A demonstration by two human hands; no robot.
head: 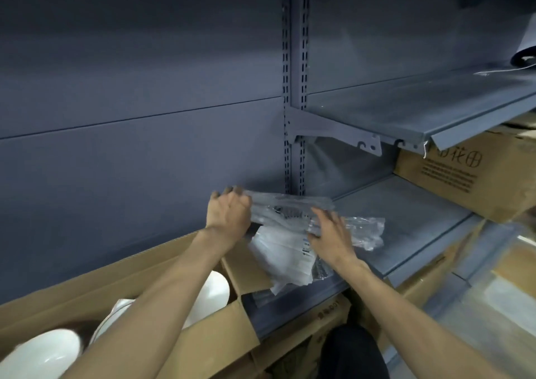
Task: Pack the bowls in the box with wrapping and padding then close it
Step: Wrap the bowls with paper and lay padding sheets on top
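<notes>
Grey shelving [400,109] behind | both hands, left hand [229,214] and right hand [330,233], gripped plastic wrap [293,204] mid-frame | bowls [43,352] unwrapped in open box [220,341], lower left | early.

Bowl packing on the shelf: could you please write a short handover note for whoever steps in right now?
Left hand: closed on one end of a clear plastic wrapping sheet, held above the shelf.
Right hand: fingers spread on the same sheet; whether it grips is unclear.
More wrapping lies piled on the shelf by the open box.
White bowls sit in the box, apparently unwrapped.
Done: bowls in box.
Left: wrapping, padding, closing the flaps.
</notes>
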